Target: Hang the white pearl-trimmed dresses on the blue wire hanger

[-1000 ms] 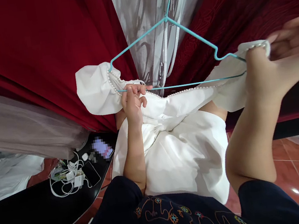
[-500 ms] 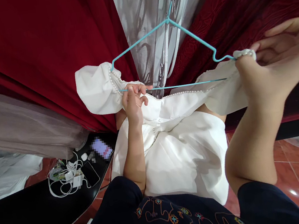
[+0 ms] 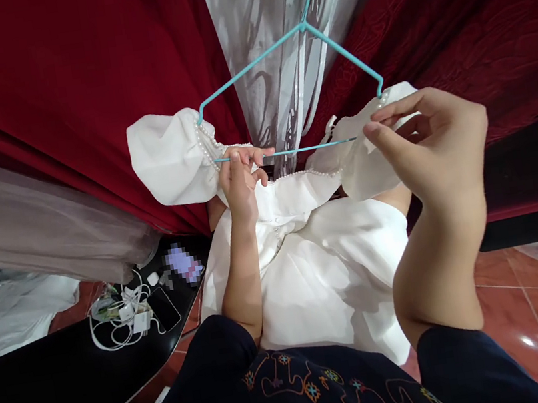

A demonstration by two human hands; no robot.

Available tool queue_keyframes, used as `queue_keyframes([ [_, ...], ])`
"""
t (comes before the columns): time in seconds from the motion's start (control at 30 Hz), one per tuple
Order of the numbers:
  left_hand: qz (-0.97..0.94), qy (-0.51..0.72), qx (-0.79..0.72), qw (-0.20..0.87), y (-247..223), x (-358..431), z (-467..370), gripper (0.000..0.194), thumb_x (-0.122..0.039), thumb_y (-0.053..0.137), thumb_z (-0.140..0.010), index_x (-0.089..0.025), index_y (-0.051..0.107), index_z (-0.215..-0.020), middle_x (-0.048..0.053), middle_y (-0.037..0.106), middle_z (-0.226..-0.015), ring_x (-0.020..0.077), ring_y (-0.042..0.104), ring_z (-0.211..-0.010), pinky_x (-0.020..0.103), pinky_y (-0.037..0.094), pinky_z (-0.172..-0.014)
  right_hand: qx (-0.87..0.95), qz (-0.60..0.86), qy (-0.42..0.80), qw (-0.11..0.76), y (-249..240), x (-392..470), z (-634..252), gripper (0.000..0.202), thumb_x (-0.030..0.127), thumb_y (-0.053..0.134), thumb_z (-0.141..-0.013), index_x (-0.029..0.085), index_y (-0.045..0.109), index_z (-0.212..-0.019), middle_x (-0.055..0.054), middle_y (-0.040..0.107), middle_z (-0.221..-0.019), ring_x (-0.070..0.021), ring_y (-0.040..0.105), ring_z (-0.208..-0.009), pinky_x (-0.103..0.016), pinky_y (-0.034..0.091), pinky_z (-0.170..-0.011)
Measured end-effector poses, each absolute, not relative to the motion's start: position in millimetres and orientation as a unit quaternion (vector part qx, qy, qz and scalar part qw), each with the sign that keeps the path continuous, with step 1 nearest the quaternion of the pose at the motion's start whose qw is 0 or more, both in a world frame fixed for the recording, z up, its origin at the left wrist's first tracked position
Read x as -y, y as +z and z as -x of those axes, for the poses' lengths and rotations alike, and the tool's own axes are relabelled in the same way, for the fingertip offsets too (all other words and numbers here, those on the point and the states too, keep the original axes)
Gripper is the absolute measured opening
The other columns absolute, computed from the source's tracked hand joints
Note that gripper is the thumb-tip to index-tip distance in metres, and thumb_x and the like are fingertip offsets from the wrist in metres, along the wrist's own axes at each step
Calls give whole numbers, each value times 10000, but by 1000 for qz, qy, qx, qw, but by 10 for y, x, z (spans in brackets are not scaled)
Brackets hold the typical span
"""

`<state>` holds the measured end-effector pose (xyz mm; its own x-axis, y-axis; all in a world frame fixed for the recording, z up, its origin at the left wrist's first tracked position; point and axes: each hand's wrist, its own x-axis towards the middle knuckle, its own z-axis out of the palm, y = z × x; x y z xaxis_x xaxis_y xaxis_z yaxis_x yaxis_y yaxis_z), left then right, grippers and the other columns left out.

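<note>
A white dress [image 3: 329, 266] with puffed sleeves and a pearl-beaded neckline lies across my lap. Its upper part hangs from a light blue hanger [image 3: 255, 61]. My left hand [image 3: 242, 175] is closed on the hanger's lower bar, beside the left sleeve [image 3: 168, 156]. At the other end my right hand [image 3: 435, 143] has thumb and forefinger pinched together at the right sleeve [image 3: 368, 159], just below the hanger's shoulder notch. That sleeve's beaded edge sits by the notch, and part of the sleeve is hidden behind my fingers.
Red curtains [image 3: 78, 75] and clear plastic sheeting [image 3: 266, 47] hang in front of me. To the left, a black table [image 3: 65, 393] bears a phone [image 3: 164, 309], white cables [image 3: 113, 342] and a blurred purple item [image 3: 183, 265]. Red floor tiles [image 3: 516, 299] show at the right.
My right hand has moved left and inward, bringing the right sleeve's beaded edge from beyond the hanger's end to its shoulder notch. My left hand stays on the lower bar.
</note>
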<state>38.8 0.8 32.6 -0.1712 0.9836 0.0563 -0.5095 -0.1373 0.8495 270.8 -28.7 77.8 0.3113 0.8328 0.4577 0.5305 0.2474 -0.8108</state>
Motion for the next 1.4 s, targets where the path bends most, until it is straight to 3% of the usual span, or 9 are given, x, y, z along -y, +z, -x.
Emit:
queue_keyframes([
  [0.13, -350, 683, -338, 545, 320, 4, -420, 498, -647, 679, -1015, -226, 501, -815, 17, 591, -790, 196, 777, -966, 170, 399, -492, 583, 542, 155, 585, 879, 453, -2533, 160, 301, 777, -889, 174, 791, -984, -29, 710, -842, -77, 570, -684, -246, 407, -597],
  [0.3, -350, 682, -350, 539, 334, 24, -418, 481, -624, 681, -1021, -230, 506, -809, 19, 588, -780, 203, 784, -973, 178, 408, -494, 627, 511, 198, 554, 582, 373, -2106, 336, 414, 724, -964, 248, 748, -1255, -94, 678, -1381, -116, 668, -852, -274, 557, -637],
  [0.47, -391, 682, -305, 538, 300, 65, -370, 425, -596, 731, -993, -234, 570, -839, 38, 690, -838, 215, 799, -987, 189, 445, -518, 643, 498, 188, 550, 89, 215, -1895, 299, 500, 603, -1051, 275, 722, -1208, -63, 671, -1157, -106, 572, -738, -282, 532, -597],
  [0.6, -442, 609, -364, 549, 291, 151, -267, 407, -648, 706, -987, -243, 689, -1024, 98, 814, -1113, 241, 812, -1042, 208, 530, -585, 623, 503, 132, 585, -15, 166, -1909, 333, 526, 526, -1084, 262, 722, -1140, -70, 650, -1077, -153, 627, -860, -306, 527, -646],
  [0.73, -537, 514, -415, 524, 445, 328, -112, 420, -610, 682, -1016, -213, 801, -1090, 126, 833, -1125, 237, 807, -1000, 268, 625, -718, 615, 499, 116, 599, 4, 145, -1930, 324, 501, 518, -1094, 249, 722, -1082, -65, 649, -1040, -165, 662, -930, -315, 534, -691],
  [0.93, -554, 721, -402, 106, 808, 364, 151, 104, -307, 750, -998, -251, 796, -1072, 49, 764, -1237, 213, 685, -1270, 396, 557, -1187, 616, 496, 110, 602, -34, 155, -1927, 280, 461, 543, -1090, 252, 729, -1086, -67, 644, -1028, -165, 640, -894, -317, 497, -655],
  [1.0, -587, 685, -431, 20, 814, 271, 238, 282, -320, 809, -933, -261, 770, -1207, 56, 706, -1404, 251, 597, -1435, 466, 429, -1329, 614, 491, 105, 609, -38, 156, -1920, 262, 449, 554, -1085, 255, 730, -1079, -63, 638, -1016, -161, 627, -877, -315, 495, -651],
  [1.13, -654, 567, -500, 31, 686, 124, 294, 615, -280, 876, -827, -267, 693, -1414, 84, 621, -1581, 312, 452, -1586, 517, 247, -1417, 596, 511, 73, 615, -22, 162, -1891, 290, 488, 545, -1079, 258, 715, -1032, -66, 617, -991, -167, 608, -855, -319, 493, -627],
  [1.4, -558, 654, -493, 133, 645, -82, 206, 233, -216, 582, -1002, -216, 733, -1179, 51, 768, -1239, 248, 672, -1341, 425, 493, -1248, 596, 500, 83, 623, -7, 158, -1989, 273, 472, 573, -1070, 250, 726, -1028, -61, 604, -989, -158, 566, -832, -318, 455, -621],
])
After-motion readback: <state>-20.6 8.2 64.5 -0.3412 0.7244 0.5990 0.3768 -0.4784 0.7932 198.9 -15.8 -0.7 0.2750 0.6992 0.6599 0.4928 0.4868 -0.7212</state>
